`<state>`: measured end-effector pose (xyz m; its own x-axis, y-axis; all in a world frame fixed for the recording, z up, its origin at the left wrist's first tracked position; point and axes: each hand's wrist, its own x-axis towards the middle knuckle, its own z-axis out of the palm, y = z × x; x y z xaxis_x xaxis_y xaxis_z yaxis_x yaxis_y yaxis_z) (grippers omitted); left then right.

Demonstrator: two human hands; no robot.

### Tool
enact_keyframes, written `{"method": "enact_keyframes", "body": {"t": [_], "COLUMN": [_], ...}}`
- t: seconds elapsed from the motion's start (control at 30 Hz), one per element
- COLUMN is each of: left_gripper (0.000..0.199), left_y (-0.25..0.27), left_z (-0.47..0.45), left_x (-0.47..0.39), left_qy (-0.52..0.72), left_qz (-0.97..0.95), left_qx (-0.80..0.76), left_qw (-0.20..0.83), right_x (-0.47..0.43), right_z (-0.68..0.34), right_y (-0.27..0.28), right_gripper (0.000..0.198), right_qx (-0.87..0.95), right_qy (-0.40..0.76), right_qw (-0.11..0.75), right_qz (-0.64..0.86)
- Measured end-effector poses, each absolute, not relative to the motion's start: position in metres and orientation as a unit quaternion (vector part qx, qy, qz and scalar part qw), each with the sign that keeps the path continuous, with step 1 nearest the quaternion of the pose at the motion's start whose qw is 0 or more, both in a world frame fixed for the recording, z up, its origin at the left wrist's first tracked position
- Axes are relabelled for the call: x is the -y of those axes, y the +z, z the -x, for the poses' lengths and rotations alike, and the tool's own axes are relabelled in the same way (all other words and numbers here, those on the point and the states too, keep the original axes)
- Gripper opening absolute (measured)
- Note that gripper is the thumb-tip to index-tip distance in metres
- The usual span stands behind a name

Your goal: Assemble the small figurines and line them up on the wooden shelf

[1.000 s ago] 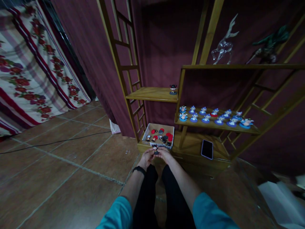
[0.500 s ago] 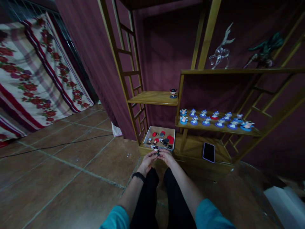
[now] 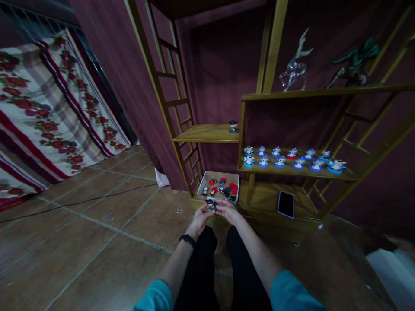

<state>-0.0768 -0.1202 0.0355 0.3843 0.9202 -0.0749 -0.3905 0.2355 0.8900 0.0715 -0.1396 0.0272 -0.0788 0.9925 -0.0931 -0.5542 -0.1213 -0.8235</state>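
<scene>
Between my two hands is a small black-haired figurine [image 3: 210,203] with a dark base, tilted to the left. My left hand [image 3: 201,218] is closed on it from the left, and my right hand [image 3: 227,210] grips the base side from the right. Just beyond my fingers stands a shallow white box [image 3: 201,183] holding several small figurines and red and dark round bases. A similar black-haired figurine [image 3: 233,126] stands upright on the small wooden shelf [image 3: 204,132] above the box.
Two rows of blue and white figurines [image 3: 280,162] stand on the right shelf. Below them lies a phone [image 3: 285,204]. A clear deer ornament [image 3: 295,65] and a dark green statue [image 3: 356,65] are on the top shelf. A cable [image 3: 87,202] crosses the tiled floor.
The figurine has gone from nearly upright to tilted leftward in my hands. My right hand has shifted slightly right, and the view has turned a little.
</scene>
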Motion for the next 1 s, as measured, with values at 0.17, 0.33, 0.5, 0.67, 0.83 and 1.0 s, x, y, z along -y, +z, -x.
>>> {"method": "enact_keyframes", "body": {"t": [0.17, 0.33, 0.5, 0.67, 0.83, 1.0], "left_gripper": [0.038, 0.036, 0.037, 0.043, 0.038, 0.039], "left_y": [0.038, 0.040, 0.044, 0.053, 0.067, 0.102], "left_z": [0.079, 0.082, 0.082, 0.078, 0.077, 0.081], "left_x": [0.120, 0.120, 0.123, 0.127, 0.128, 0.121], "left_qy": [0.441, 0.423, 0.421, 0.414, 0.409, 0.444], "left_qz": [-0.395, -0.358, -0.359, -0.411, -0.474, -0.512], "left_qx": [-0.319, -0.331, -0.341, -0.339, -0.357, -0.393], "left_qw": [0.740, 0.763, 0.760, 0.738, 0.693, 0.621], "right_x": [0.141, 0.141, 0.141, 0.145, 0.148, 0.155], "right_z": [-0.073, -0.075, -0.078, -0.080, -0.081, -0.090], "right_y": [0.029, 0.029, 0.029, 0.036, 0.039, 0.030], "right_gripper": [0.035, 0.032, 0.033, 0.037, 0.038, 0.037], "right_qx": [0.316, 0.323, 0.328, 0.325, 0.318, 0.284], "right_qy": [0.671, 0.682, 0.686, 0.687, 0.690, 0.686], "right_qw": [0.575, 0.565, 0.551, 0.549, 0.551, 0.568], "right_qz": [0.344, 0.335, 0.344, 0.348, 0.346, 0.356]}}
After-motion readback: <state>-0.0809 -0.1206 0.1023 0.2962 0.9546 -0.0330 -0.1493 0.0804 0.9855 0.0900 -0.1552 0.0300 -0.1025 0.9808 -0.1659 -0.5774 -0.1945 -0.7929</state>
